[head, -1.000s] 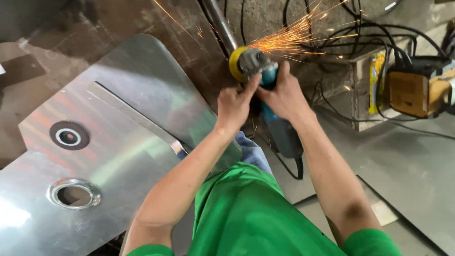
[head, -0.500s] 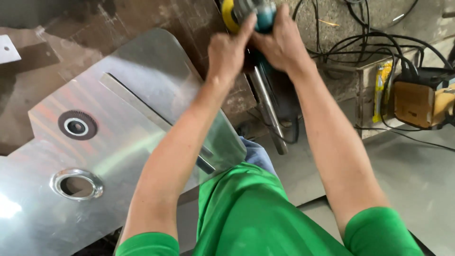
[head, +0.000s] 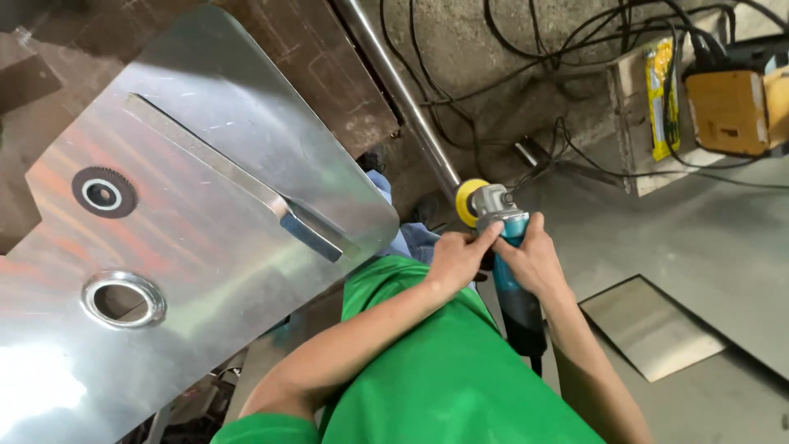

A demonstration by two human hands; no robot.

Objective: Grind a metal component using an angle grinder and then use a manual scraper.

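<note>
Below the steel tube [head: 403, 99], both hands hold an angle grinder [head: 505, 247] close in front of the green shirt [head: 444, 370]. Left hand [head: 456, 259] is closed around the grinder's head end, fingers up against the gear housing. Right hand [head: 534, 263] is wrapped around the teal body just behind it. Yellow disc [head: 467, 202] sits just beside the tube's lower end; can't tell if it touches.

Edges: curved rim of the big polished metal sheet [head: 164, 247] runs just left of the left forearm, with little gap. A flat bar [head: 238, 185] lies diagonally across the sheet. Open floor is to the right, between the grinder and a small loose steel plate [head: 649, 325].

Versus half a second ago: the grinder has come down from the top edge of view to mid-frame, and the arms are pulled back and bent rather than stretched out. Sparks seen a second ago are gone.

Surroundings: the sheet carries a black toothed disc [head: 103, 191] and a ringed round hole [head: 123, 298]. Grey concrete floor, tangled black cables [head: 575, 49] at top, yellow box [head: 727, 111] at the upper right, rusty brown plate [head: 312, 66] behind the sheet.
</note>
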